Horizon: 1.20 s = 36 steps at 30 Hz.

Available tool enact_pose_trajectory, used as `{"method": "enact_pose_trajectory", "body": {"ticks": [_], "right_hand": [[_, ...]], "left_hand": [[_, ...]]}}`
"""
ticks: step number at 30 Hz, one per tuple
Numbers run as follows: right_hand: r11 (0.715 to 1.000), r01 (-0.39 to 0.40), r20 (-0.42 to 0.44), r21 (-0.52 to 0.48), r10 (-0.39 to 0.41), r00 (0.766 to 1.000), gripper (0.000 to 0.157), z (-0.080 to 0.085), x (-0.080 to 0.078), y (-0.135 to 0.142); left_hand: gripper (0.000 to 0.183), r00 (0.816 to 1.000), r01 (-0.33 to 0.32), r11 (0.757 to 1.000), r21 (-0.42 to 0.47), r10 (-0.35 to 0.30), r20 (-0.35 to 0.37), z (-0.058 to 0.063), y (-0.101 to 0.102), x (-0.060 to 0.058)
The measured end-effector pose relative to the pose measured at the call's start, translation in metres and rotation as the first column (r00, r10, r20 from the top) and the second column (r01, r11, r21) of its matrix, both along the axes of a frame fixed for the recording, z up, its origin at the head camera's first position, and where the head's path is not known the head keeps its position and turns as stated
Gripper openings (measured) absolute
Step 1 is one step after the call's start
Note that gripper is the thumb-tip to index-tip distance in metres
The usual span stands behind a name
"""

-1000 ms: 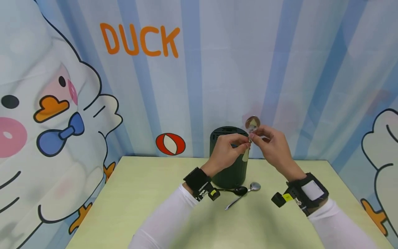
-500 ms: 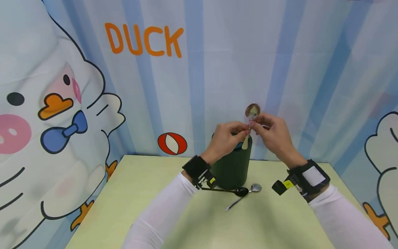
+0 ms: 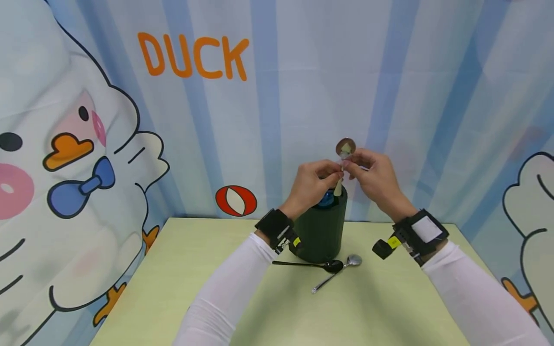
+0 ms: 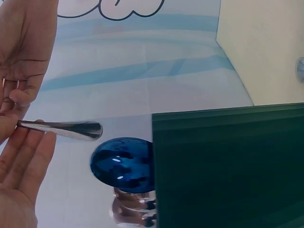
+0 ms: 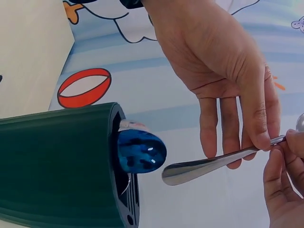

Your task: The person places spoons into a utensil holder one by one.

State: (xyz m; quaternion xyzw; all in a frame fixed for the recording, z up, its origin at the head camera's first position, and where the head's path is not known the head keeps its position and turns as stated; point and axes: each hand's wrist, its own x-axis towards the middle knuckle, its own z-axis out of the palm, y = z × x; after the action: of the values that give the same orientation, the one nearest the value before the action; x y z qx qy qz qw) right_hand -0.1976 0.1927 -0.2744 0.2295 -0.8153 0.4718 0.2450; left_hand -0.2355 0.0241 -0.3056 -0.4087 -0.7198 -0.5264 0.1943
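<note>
Both hands pinch a silver spoon [image 3: 346, 146] over a dark green utensil holder [image 3: 321, 235]. Its bowl points up and its handle hangs down near the holder's top. My left hand [image 3: 315, 185] has thumb and fingers on the handle; my right hand [image 3: 375, 174] pinches it just beneath the bowl. In the right wrist view the flat handle end [image 5: 183, 172] sits beside the holder's opening. A shiny blue spoon bowl [image 4: 122, 164] sticks out of the holder, with silvery spoons [image 4: 133, 209] behind it in the left wrist view.
In front of the holder, a black spoon [image 3: 333, 266] and a silver teaspoon [image 3: 354, 260] lie crossed on the pale yellow table [image 3: 207, 259]. A curtain [image 3: 320, 86] with duck prints hangs behind.
Both hands have risen with the spoon, from in front of the holder to above its top. The blue spoon bowl in the holder has come into sight; the spoons on the table lie as before.
</note>
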Motion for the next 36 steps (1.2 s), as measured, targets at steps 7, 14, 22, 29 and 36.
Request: {"method": "enact_pose_trajectory", "body": {"ticks": [7, 14, 22, 29, 36], "right_hand": [[1.000, -0.014, 0.060, -0.004, 0.015, 0.998, 0.020, -0.009, -0.008, -0.001], [1.000, -0.007, 0.102, 0.002, 0.007, 0.995, 0.019, -0.021, -0.016, 0.001], [0.999, -0.023, 0.182, 0.023, 0.019, 0.983, 0.015, -0.037, -0.019, 0.002], [0.999, -0.009, 0.206, 0.042, 0.000, 0.979, 0.013, -0.044, -0.018, 0.002], [0.997, -0.001, 0.198, 0.077, -0.014, 0.980, 0.015, -0.047, -0.019, 0.001]], "left_hand": [[0.011, 0.997, -0.078, 0.995, -0.057, 0.078, -0.011, -0.007, -0.002, -0.004], [0.013, 0.992, -0.123, 0.984, -0.129, 0.121, -0.016, -0.019, -0.003, -0.009], [0.009, 0.988, -0.145, 0.970, -0.194, 0.154, 0.032, -0.033, -0.004, -0.008], [0.008, 0.983, -0.168, 0.959, -0.228, 0.182, 0.039, -0.040, -0.004, -0.008], [0.008, 0.977, -0.210, 0.940, -0.269, 0.211, -0.026, -0.041, -0.004, -0.005]]}}
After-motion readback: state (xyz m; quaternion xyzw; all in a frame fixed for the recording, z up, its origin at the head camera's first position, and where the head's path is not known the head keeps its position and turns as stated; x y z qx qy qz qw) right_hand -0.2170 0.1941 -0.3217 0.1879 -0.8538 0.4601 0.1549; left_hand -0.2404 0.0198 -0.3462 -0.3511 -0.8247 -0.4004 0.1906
